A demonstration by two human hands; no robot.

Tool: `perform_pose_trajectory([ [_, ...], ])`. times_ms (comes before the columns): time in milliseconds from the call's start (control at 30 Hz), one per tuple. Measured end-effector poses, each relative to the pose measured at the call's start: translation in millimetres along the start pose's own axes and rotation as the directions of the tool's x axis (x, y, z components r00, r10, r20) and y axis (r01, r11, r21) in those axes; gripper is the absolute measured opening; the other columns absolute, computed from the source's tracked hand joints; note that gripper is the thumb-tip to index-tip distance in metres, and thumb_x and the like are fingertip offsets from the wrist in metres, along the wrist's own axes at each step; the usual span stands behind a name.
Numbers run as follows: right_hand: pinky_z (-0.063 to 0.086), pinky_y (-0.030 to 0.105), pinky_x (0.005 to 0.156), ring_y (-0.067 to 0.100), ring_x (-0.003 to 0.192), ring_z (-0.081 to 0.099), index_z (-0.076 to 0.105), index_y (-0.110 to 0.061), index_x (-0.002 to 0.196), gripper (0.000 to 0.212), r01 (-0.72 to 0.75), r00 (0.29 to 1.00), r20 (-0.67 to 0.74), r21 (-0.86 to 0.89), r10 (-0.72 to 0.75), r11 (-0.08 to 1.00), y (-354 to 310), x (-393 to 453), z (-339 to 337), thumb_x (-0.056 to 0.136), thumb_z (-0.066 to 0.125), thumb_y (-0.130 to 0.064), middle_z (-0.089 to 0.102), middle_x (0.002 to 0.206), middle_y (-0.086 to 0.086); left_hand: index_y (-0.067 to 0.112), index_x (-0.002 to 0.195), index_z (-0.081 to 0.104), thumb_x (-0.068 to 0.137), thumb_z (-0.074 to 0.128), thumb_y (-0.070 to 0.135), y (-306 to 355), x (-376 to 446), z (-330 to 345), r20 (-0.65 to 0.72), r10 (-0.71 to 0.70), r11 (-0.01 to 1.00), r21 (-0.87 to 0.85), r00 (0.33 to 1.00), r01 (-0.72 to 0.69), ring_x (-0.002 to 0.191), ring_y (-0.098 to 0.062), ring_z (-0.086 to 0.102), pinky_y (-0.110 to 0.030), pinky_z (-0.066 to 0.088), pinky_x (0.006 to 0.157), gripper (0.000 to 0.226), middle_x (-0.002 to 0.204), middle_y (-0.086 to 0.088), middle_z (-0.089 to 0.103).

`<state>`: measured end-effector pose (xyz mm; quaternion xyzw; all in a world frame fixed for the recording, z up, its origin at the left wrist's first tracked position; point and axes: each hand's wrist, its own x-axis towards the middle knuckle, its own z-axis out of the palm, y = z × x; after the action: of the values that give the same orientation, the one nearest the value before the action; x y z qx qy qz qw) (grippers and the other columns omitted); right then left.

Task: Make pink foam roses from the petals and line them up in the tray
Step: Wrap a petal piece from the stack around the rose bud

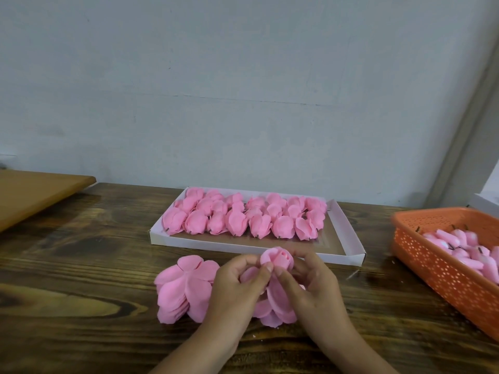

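Observation:
Both hands hold one pink foam rose (277, 259) just above the table, in front of the tray. My left hand (240, 287) pinches its petals from the left. My right hand (310, 284) grips it from the right, fingers curled round the bud. Loose outer petals (278, 306) hang below the bud between my hands. A stack of flat pink petal sheets (183, 290) lies on the table to the left of my left hand. The white tray (348, 238) behind holds several finished roses (243, 214) in rows; its right end shows bare brown floor.
An orange perforated basket (442, 265) with several pink buds on short stems (469, 252) stands at the right edge. A brown board (35, 193) lies at the far left. A grey wall rises right behind the wooden table (81, 265).

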<state>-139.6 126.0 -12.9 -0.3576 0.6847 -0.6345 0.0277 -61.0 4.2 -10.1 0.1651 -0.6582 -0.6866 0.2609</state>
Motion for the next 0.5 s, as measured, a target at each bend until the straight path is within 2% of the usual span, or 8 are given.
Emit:
perform_pose_trajectory([
  [100, 0.059, 0.025, 0.082, 0.008, 0.097, 0.073, 0.065, -0.046, 0.106, 0.035, 0.017, 1.0, 0.006, -0.008, -0.017, 1.0, -2.1, -1.1, 0.9, 0.093, 0.069, -0.014, 0.077, 0.101, -0.011, 0.022, 0.095, 0.078, 0.093, 0.072, 0.02, 4.1, -2.2, 0.7, -0.012, 0.015, 1.0, -0.021, 1.0, -0.015, 0.094, -0.015, 0.075, -0.047, 0.062, 0.085, 0.007, 0.094, 0.001, 0.079],
  [300, 0.06, 0.045, 0.082, 0.011, 0.092, 0.074, 0.07, -0.024, 0.107, 0.02, -0.032, 0.998, -0.049, 0.019, 0.032, 0.999, -2.4, -1.0, 2.2, 0.09, 0.072, -0.013, 0.078, 0.095, -0.006, 0.026, 0.103, 0.08, 0.097, 0.067, 0.016, 5.2, -3.5, 0.0, 0.005, 0.077, 0.995, 0.055, 0.997, -0.077, 0.1, -0.012, 0.073, -0.043, 0.059, 0.092, 0.018, 0.099, 0.006, 0.079],
  [433, 0.061, 0.043, 0.082, 0.015, 0.09, 0.075, 0.073, -0.019, 0.102, 0.02, -0.043, 0.993, -0.109, 0.069, 0.051, 0.997, -1.8, 1.4, -0.1, 0.088, 0.071, -0.004, 0.078, 0.092, -0.002, 0.044, 0.108, 0.075, 0.092, 0.068, 0.015, 6.4, -3.2, -0.1, 0.062, 0.04, 0.998, 0.04, 0.997, -0.043, 0.104, -0.006, 0.071, -0.028, 0.06, 0.084, 0.034, 0.108, 0.014, 0.076],
  [500, 0.061, 0.038, 0.081, 0.016, 0.089, 0.075, 0.074, -0.017, 0.101, 0.021, -0.05, 0.985, -0.159, 0.118, 0.068, 0.992, -0.6, 3.5, -2.1, 0.088, 0.071, -0.002, 0.078, 0.092, -0.001, 0.048, 0.113, 0.069, 0.088, 0.07, 0.015, 3.7, -0.7, -0.7, -0.002, -0.022, 1.0, 0.0, 1.0, 0.022, 0.103, -0.007, 0.071, -0.027, 0.06, 0.081, 0.042, 0.113, 0.013, 0.074],
])
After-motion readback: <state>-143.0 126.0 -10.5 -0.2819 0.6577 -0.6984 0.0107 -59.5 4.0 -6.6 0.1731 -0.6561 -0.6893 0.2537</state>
